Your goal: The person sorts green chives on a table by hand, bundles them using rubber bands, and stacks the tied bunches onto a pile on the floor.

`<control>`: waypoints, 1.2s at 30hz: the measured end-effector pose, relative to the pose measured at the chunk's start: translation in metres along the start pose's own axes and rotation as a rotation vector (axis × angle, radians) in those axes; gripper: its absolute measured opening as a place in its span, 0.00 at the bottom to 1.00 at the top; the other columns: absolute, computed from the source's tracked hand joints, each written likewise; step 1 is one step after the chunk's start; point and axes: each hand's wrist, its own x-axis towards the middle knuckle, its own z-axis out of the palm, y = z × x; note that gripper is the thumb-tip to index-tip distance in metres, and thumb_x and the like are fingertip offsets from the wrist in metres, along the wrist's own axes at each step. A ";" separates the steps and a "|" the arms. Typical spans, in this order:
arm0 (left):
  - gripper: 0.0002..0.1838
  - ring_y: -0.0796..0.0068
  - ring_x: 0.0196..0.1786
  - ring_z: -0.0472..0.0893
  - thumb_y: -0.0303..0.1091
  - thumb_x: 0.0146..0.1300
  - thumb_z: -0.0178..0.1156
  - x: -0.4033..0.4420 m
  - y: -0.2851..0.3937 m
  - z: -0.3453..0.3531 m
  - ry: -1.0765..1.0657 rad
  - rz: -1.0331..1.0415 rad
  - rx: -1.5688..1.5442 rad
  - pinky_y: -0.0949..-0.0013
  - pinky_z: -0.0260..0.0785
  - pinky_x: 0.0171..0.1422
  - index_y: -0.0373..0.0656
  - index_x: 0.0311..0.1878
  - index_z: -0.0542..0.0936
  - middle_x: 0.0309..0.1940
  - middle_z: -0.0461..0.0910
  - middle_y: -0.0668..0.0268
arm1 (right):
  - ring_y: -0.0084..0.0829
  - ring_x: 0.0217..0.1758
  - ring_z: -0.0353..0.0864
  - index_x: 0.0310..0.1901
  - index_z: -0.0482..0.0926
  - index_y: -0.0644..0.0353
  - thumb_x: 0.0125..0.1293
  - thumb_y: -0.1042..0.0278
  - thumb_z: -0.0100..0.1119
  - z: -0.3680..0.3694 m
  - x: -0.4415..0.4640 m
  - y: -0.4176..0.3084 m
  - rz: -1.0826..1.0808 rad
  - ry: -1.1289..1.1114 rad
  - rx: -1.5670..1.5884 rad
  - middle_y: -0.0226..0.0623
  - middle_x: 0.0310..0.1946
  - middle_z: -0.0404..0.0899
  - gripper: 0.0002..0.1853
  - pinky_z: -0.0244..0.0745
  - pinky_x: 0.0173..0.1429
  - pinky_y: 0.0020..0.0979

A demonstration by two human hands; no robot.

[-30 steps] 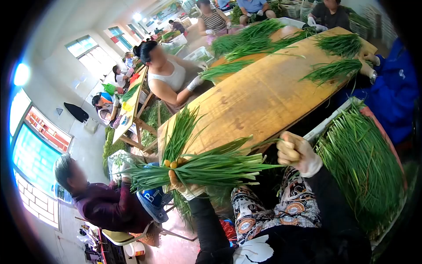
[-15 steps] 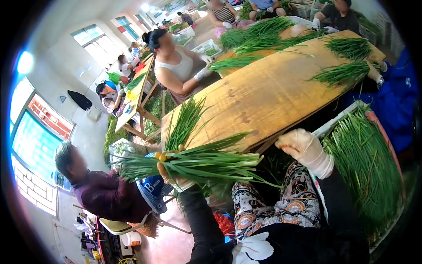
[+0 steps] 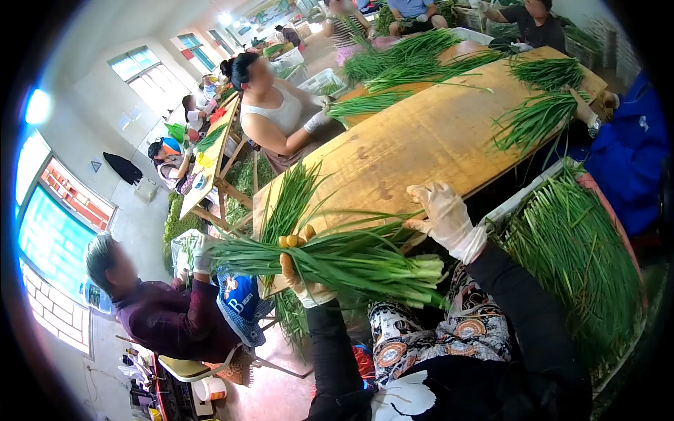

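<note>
My left hand (image 3: pixel 302 270), gloved with yellow fingertip covers, is wrapped round the middle of a bundle of long green leafy stalks (image 3: pixel 365 266). The pale stalk ends point right and the leaf tips point left. My right hand (image 3: pixel 446 219), in a thin whitish glove, is raised just above the stalk ends with its fingers apart and nothing in it. Behind the held bundle, another green bunch (image 3: pixel 289 203) lies on the near left end of the wooden table (image 3: pixel 414 154).
A crate (image 3: pixel 497 216) full of green stalks stands at my right. Co-workers' hands touch bunches (image 3: pixel 537 116) at the table's far right end. A person in dark purple (image 3: pixel 175 316) sits at my left; another in a white top (image 3: pixel 277 112) works across the table.
My right hand has gone from a closed shape to spread fingers and moved up and left. The stalk ends of the held bundle now tilt lower. At the far right, a co-worker's bunch has shifted.
</note>
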 end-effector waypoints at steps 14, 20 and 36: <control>0.16 0.67 0.52 0.73 0.31 0.58 0.54 0.001 -0.006 0.006 0.114 0.074 -0.029 0.56 0.56 0.66 0.43 0.50 0.73 0.45 0.77 0.63 | 0.40 0.41 0.74 0.46 0.74 0.56 0.52 0.58 0.61 -0.001 -0.018 -0.027 -0.185 -0.297 0.527 0.40 0.34 0.75 0.20 0.69 0.45 0.36; 0.17 0.61 0.54 0.71 0.32 0.58 0.54 -0.004 -0.008 0.024 0.090 0.082 0.119 0.54 0.59 0.63 0.44 0.51 0.72 0.45 0.76 0.64 | 0.33 0.44 0.76 0.42 0.71 0.60 0.62 0.69 0.50 0.022 -0.040 -0.026 0.176 -0.253 1.014 0.45 0.40 0.75 0.08 0.71 0.52 0.32; 0.21 0.66 0.55 0.70 0.46 0.61 0.49 -0.001 0.048 -0.025 -0.001 0.082 0.070 0.51 0.56 0.64 0.46 0.54 0.70 0.52 0.72 0.62 | 0.37 0.50 0.72 0.51 0.72 0.60 0.57 0.53 0.56 -0.029 -0.049 0.021 0.271 -0.600 0.712 0.42 0.47 0.74 0.24 0.65 0.55 0.32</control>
